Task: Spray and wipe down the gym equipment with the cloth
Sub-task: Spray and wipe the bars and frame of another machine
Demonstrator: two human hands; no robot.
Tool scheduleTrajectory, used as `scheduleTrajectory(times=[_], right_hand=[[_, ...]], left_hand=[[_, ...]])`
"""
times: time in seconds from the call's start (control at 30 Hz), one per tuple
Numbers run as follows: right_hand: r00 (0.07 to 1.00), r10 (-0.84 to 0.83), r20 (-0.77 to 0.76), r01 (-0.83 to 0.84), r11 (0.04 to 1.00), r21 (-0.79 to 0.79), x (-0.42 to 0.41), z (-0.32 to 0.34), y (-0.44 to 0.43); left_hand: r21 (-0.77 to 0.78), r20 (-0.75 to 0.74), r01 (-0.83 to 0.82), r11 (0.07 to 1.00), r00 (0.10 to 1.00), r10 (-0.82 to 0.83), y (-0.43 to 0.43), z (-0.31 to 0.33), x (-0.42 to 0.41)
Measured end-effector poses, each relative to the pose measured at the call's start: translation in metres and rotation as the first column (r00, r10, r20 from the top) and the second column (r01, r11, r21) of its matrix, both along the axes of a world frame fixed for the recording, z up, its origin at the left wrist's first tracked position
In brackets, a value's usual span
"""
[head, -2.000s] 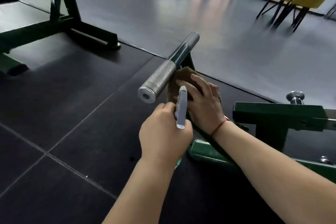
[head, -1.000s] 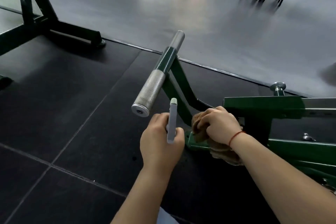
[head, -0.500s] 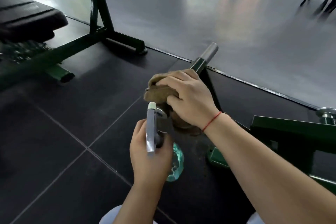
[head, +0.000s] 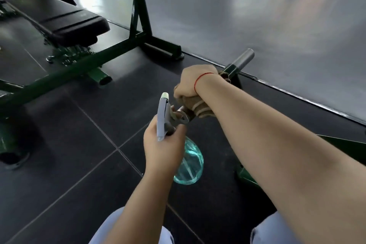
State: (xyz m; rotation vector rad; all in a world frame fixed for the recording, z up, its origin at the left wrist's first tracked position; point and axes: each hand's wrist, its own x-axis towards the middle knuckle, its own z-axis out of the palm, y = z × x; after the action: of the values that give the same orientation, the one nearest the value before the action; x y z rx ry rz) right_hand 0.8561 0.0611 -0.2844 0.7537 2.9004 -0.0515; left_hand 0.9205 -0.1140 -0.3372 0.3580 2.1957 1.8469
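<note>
Brown cloth [head: 198,107] is wrapping the handle bar [head: 230,68] of the green machine near the middle of the frame. The right hand [head: 195,83] is gripping it from above, fingers curling down round cloth and bar together. Folds of the cloth are hanging out beneath the hand, and a small corner is showing past the wrist against the bar's green section. Beyond that, the bar's bare silver tip is pointing to the upper right, over the seam where the black rubber tiles [head: 65,144] are meeting the glossy grey floor [head: 257,16]. The bar's near metal end is peeking out below the cloth. A red string [head: 202,78] is circling the right wrist.

Just below centre, the left hand [head: 164,149] is holding the spray bottle [head: 190,164] by its neck, fingers closing round it under the grey trigger head, which is lying just beside the bar's near end. The bottle's clear teal body is hanging below the hand, tilting to the right.

At upper left, a black padded bench [head: 67,20] is sitting on a dark green frame [head: 79,65], with an upright post rising to the top edge. Another green frame part [head: 354,147] is showing at the right edge behind the right forearm. Pale blue trouser knees [head: 261,235] are showing along the bottom edge.
</note>
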Motion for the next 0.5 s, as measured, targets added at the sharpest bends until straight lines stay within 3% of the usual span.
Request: scheduleTrajectory(times=[0.1,0.2,0.37,0.43,0.5], right_hand=[[0.980,0.040,-0.193,-0.033,0.999,0.041,0.018,-0.012,-0.002],[0.878,0.056,-0.475,-0.050,0.998,0.025,0.039,-0.035,0.001],[0.564,-0.130,-0.815,0.036,0.990,-0.133,0.062,-0.083,-0.002],[0.425,-0.282,-0.860,-0.006,0.949,-0.314,0.073,-0.105,-0.011],[0.274,-0.479,-0.834,-0.108,0.846,-0.522,0.082,-0.116,-0.024]], left_hand=[[-0.024,0.015,-0.008,1.000,1.000,0.008,0.002,0.004,-0.005],[-0.073,0.056,-0.011,0.997,0.998,0.016,0.009,0.010,-0.009],[-0.161,0.030,0.058,0.985,0.998,-0.054,0.025,0.018,-0.009],[-0.201,0.036,0.075,0.977,0.997,-0.069,0.026,0.020,-0.011],[-0.259,0.001,0.089,0.962,0.996,-0.092,0.025,0.020,-0.015]])
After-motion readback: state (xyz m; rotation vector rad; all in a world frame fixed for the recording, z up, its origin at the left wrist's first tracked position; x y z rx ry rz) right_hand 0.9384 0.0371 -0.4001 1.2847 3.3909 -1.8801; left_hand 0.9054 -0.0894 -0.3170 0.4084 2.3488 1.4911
